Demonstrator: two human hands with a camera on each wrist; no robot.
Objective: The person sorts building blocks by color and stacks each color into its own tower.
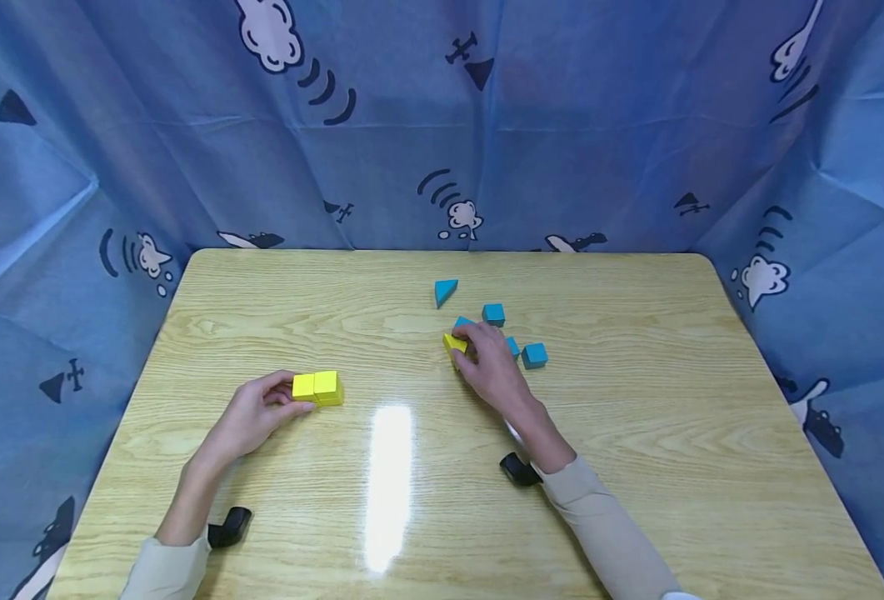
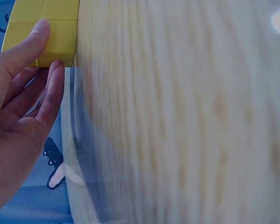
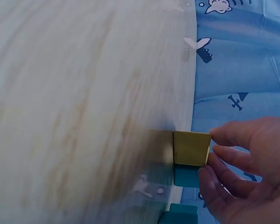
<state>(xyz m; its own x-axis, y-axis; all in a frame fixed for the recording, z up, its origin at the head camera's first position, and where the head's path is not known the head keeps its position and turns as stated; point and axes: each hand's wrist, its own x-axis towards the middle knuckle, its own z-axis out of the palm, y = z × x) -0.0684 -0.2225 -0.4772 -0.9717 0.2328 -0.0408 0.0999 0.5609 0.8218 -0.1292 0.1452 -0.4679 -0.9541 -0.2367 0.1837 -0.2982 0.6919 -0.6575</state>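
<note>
On the left side of the table, my left hand (image 1: 250,417) holds a small group of yellow blocks (image 1: 317,388) by its near-left end. The left wrist view shows the thumb on one face of these blocks and seams between them; their upper part is cut off there. Right of the table's middle, my right hand (image 1: 496,371) pinches a yellow block (image 1: 452,344) that looks triangular from above and shows a square face in the right wrist view. Just behind it lies a partly covered blue block (image 1: 463,322). Another blue block (image 1: 513,347) peeks out beside the right hand.
A blue triangular block (image 1: 444,292) lies farther back on the wooden table (image 1: 621,375). Two blue cubes, one behind (image 1: 493,315) and one to the right (image 1: 535,356), stand close to the right hand. A patterned blue cloth (image 1: 382,183) hangs around the table's back and sides.
</note>
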